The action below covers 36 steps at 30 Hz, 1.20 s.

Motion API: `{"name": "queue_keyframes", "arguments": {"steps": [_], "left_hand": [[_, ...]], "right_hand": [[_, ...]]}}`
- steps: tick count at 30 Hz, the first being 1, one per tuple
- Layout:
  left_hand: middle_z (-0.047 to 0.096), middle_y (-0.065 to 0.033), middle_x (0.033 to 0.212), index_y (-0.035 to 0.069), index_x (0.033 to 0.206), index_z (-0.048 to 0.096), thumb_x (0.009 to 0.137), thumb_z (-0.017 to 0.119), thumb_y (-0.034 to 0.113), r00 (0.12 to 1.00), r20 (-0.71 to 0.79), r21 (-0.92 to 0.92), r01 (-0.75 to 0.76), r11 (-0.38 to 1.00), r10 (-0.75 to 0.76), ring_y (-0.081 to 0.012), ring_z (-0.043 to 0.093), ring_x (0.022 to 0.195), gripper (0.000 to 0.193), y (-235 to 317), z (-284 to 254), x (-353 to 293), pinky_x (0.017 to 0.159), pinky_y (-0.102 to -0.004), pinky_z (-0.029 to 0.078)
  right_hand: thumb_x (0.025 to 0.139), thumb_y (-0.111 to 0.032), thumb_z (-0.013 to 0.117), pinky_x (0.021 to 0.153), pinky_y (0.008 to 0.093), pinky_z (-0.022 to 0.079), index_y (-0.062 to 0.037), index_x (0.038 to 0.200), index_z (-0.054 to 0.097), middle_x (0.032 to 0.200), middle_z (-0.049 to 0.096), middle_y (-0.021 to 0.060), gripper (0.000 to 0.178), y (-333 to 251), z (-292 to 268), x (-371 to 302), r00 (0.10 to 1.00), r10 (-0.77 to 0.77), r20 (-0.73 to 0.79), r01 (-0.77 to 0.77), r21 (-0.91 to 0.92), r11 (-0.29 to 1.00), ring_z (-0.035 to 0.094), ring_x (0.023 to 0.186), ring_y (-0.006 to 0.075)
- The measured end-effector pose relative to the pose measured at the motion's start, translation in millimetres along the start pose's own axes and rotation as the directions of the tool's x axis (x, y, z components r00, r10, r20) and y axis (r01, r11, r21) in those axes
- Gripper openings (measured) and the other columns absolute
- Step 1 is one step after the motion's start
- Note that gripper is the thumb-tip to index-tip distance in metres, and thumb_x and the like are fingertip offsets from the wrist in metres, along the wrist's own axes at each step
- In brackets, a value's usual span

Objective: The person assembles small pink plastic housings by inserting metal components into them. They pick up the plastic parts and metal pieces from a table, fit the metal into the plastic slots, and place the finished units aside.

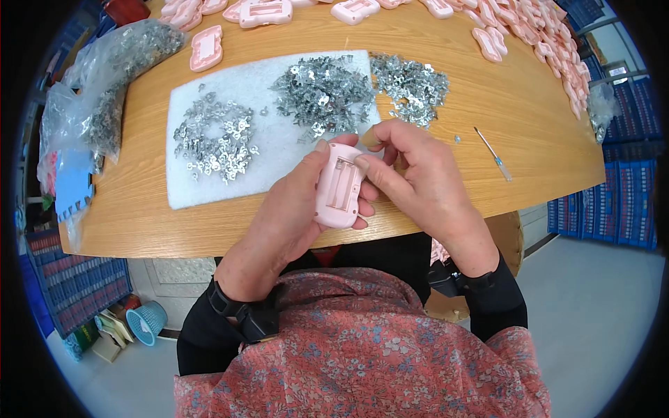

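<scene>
In my left hand (296, 191) is a small pale pink plastic casing (339, 217) with rounded ends, held upright, its open battery compartment facing up. The left thumb presses along its upper left edge, and fingertips show under its right side. My right hand (425, 171) is at the casing's upper right corner, with its thumb tip at the compartment's top end and its index finger curled close by. Whatever these fingers pinch is too small or hidden to make out. Just beyond the hands, piles of small metal contact pieces (324, 94) lie on a white foam sheet (261, 70).
Another metal heap (411, 87) lies right of the sheet on the wooden table (550, 160). A screwdriver (493, 155) rests further right. Plastic bags of metal parts (104, 104) stand at the left edge. Many pink casings (516, 28) crowd the far side and far right.
</scene>
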<state>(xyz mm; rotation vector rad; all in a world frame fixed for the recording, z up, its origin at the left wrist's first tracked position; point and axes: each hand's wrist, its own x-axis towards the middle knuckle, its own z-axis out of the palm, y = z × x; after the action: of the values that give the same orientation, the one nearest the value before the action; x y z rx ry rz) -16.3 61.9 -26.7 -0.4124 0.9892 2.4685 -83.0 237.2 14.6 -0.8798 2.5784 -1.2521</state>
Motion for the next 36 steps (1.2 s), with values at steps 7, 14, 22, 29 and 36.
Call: {"name": "queue_keyframes", "arguments": {"steps": [7, 14, 22, 29, 36], "left_hand": [[0.068, -0.0117, 0.094, 0.007, 0.150, 0.035, 0.110, 0.028, 0.041, 0.998, 0.041, 0.093, -0.058, 0.994, 0.054, -0.0193, 0.069, 0.080, 0.053, 2.1, 8.8, -8.4, 0.071, -0.0337, 0.059], [0.067, -0.0045, 0.101, 0.002, 0.139, 0.052, 0.104, 0.045, 0.010, 0.955, 0.080, 0.682, -0.261, 0.683, 0.285, -0.0108, 0.063, 0.093, 0.037, 9.4, 3.3, -17.5, 0.082, -0.0230, 0.051], [0.062, -0.0063, 0.106, 0.002, 0.134, 0.052, 0.103, 0.040, 0.010, 0.926, 0.147, 0.763, -0.330, 0.556, 0.347, -0.0136, 0.060, 0.089, 0.034, 8.7, 5.0, -13.6, 0.081, -0.0301, 0.050], [0.051, -0.0032, 0.086, 0.006, 0.133, 0.049, 0.105, 0.037, 0.023, 0.990, 0.096, -0.188, -0.087, 0.978, 0.106, -0.0149, 0.049, 0.070, 0.036, 10.6, -3.7, -11.0, 0.066, -0.0299, 0.043], [0.047, 0.0019, 0.078, 0.006, 0.126, 0.053, 0.105, 0.047, 0.035, 0.994, 0.086, -0.278, -0.044, 0.960, 0.070, -0.0108, 0.043, 0.062, 0.036, 9.6, -4.7, -9.5, 0.060, -0.0278, 0.035]], "right_hand": [[0.100, -0.016, 0.065, 0.065, 0.0200, 0.045, -0.0017, 0.119, 0.055, 0.088, 0.061, -0.0018, 0.026, 5.4, 1.0, -6.0, 0.933, 0.214, 0.290, -0.347, 0.562, 0.751, 0.055, 0.074, 0.0040], [0.100, -0.016, 0.065, 0.070, 0.0182, 0.044, -0.0025, 0.126, 0.048, 0.094, 0.062, -0.0005, 0.034, 10.3, -6.8, -7.6, 0.924, 0.189, 0.333, -0.351, 0.535, 0.768, 0.054, 0.083, 0.0027], [0.100, -0.012, 0.063, 0.075, 0.0234, 0.049, 0.0016, 0.121, 0.050, 0.091, 0.066, 0.0052, 0.029, -5.5, -2.0, -14.5, 0.979, 0.156, 0.131, -0.204, 0.638, 0.743, 0.062, 0.084, 0.0075], [0.102, -0.006, 0.054, 0.077, 0.0236, 0.050, 0.0005, 0.121, 0.051, 0.101, 0.069, 0.0090, 0.020, 1.8, 18.5, -22.3, 0.993, 0.049, -0.107, 0.029, 0.629, 0.777, 0.064, 0.088, 0.0090], [0.097, -0.004, 0.057, 0.073, 0.0330, 0.053, -0.0023, 0.119, 0.055, 0.106, 0.071, 0.0118, 0.022, -12.7, 32.8, -22.9, 0.995, 0.041, -0.086, 0.017, 0.579, 0.815, 0.069, 0.088, 0.0197]]}}
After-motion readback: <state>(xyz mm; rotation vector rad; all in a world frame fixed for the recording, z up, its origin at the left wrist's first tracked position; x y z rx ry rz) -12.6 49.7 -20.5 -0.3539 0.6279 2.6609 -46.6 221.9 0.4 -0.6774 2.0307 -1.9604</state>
